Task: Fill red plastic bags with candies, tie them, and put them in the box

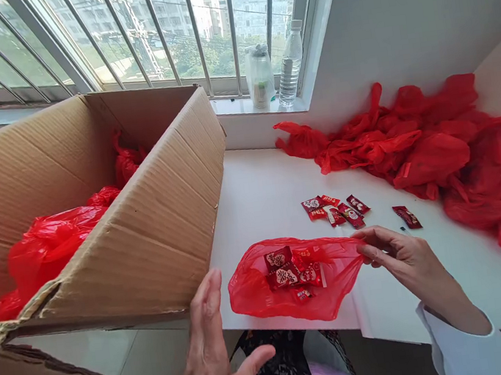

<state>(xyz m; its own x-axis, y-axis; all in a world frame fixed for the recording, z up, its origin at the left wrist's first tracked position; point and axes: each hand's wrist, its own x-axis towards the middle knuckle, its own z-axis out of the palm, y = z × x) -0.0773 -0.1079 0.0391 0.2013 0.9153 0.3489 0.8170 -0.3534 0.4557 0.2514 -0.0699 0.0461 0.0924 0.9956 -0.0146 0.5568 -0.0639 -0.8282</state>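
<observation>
Namely: left hand (208, 353), one, raised beside the near corner of a cardboard box (146, 238); palm facing inward, fingers extended away from the body, thumb spread wide toward the right; grasping nothing. Right hand (405, 260), one, reaching in from the right, white sleeve (474, 345) at the wrist; wrist bent, thumb and fingers pinching the gathered end of a red plastic bag (332, 296). Said bag, one, lies stretched leftward from that pinch at the near edge of a white table (255, 193), small red packets (285, 277) visible within. Loose packets (335, 216), a cluster, just beyond the bag.
</observation>
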